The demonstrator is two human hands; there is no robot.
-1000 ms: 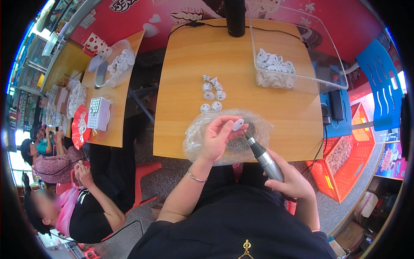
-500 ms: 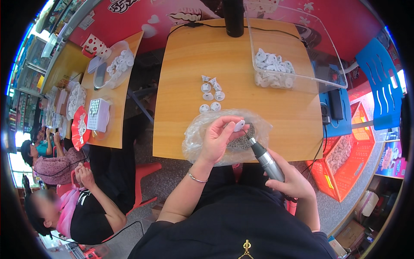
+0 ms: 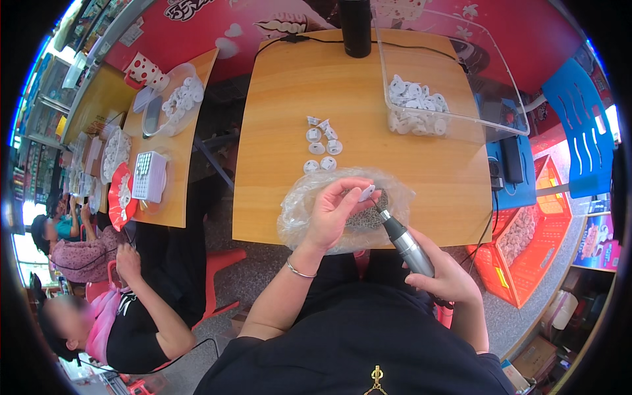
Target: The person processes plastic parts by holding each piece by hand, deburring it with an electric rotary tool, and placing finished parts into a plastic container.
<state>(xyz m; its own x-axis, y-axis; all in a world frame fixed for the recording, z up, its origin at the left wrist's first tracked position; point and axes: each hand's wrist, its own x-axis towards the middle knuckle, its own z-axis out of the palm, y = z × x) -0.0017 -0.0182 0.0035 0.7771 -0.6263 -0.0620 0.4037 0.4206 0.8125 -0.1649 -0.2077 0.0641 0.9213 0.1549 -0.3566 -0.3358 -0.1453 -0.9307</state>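
Observation:
Between the fingertips of my left hand [image 3: 334, 209] is a small white plastic part [image 3: 367, 193], tilted over a clear plastic bag. My right hand [image 3: 444, 271] wraps round a silver and black electric screwdriver [image 3: 409, 247], whose thin bit points up-left at the part. Whether the bit touches it I cannot tell. The clear bag [image 3: 297, 214] lies spread at the table's near edge with a heap of small grey screws [image 3: 368, 217] in it, partly hidden by my left hand. Beyond the bag, several round white parts [image 3: 316, 148] lie on the wooden table.
A clear bin [image 3: 454, 122] holding many white parts stands at the far right, beside a black cylinder [image 3: 355, 29]. An orange crate [image 3: 520, 289] and a blue chair [image 3: 579, 131] are on the right. Leftward, a co-worker [image 3: 141, 316] sits by another table [image 3: 172, 204].
The white part in my left hand has tilted slightly; my hands otherwise stay almost in place. At the left, the co-worker's hand has moved a little away from their face, toward the table.

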